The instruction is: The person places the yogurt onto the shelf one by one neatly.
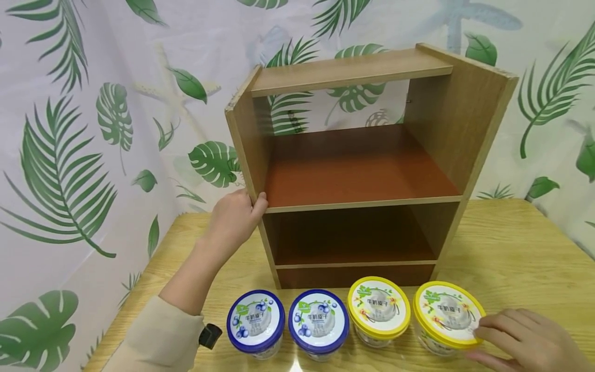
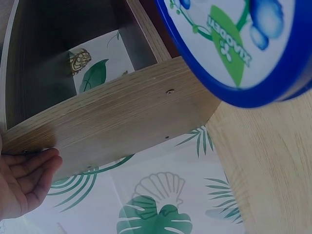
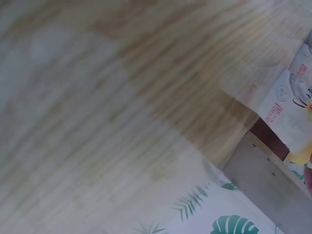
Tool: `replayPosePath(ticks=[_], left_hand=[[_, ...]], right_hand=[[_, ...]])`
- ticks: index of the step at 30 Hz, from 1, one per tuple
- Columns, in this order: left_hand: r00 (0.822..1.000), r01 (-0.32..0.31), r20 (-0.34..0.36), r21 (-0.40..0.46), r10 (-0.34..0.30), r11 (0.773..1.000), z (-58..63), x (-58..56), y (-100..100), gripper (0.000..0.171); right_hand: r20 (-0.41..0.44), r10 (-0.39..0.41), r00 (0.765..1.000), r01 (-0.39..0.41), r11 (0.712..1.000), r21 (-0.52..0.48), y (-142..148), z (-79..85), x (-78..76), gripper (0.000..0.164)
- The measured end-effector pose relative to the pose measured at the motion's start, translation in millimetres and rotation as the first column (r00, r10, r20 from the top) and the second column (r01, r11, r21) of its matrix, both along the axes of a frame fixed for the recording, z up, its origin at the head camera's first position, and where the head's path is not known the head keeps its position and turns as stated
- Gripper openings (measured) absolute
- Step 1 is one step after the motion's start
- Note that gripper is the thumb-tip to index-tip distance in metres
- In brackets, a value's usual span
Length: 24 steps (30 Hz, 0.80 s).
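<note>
A wooden shelf unit [image 1: 362, 204] with red-brown boards stands on the table. My left hand [image 1: 234, 219] holds its left side panel, thumb over the front edge; in the left wrist view, bent fingers [image 2: 36, 173] lie against the outer face. Several round tubs line up before the unit: two with blue lids, two with yellow. My right hand [image 1: 534, 338] is at the rightmost yellow-lidded tub [image 1: 448, 315], relaxed fingertips touching the lid's right rim. Beside it are the other yellow-lidded tub [image 1: 378, 310] and the blue-lidded tubs, one on the right [image 1: 318, 320], one on the left [image 1: 255, 323].
The wood-grain table [image 1: 525, 248] extends to both sides of the unit. Behind it hangs a white covering [image 1: 149, 119] printed with green leaves. A small black object [image 1: 210, 336] shows near the left sleeve [image 1: 160, 330].
</note>
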<state>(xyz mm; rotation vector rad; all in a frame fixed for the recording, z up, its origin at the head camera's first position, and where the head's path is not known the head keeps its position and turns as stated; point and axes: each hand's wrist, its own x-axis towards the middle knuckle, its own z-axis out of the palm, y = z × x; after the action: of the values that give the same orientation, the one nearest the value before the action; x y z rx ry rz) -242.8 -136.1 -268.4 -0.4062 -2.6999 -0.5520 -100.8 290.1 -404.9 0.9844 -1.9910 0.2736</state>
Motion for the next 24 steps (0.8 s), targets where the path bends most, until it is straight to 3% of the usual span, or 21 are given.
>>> replayPosePath(ticks=[13, 17, 24], left_hand=[[1.0, 0.0, -0.017, 0.005, 0.0, 1.0, -2.6, -0.1, 1.7, 0.038], [1.0, -0.001, -0.021, 0.013, 0.002, 1.0, -3.3, -0.8, 1.3, 0.038], [1.0, -0.003, -0.021, 0.01, 0.004, 1.0, -3.1, -0.7, 1.2, 0.038]], right_hand=[[0.063, -0.077, 0.995, 0.076, 0.997, 0.008, 0.8, -8.7, 1.0, 0.047], [0.057, -0.037, 0.998, 0.037, 0.999, 0.011, -0.1, -7.2, -0.6, 0.048], [0.045, 0.118, 0.992, -0.118, 0.993, -0.014, -6.5, 1.9, -3.7, 0.045]])
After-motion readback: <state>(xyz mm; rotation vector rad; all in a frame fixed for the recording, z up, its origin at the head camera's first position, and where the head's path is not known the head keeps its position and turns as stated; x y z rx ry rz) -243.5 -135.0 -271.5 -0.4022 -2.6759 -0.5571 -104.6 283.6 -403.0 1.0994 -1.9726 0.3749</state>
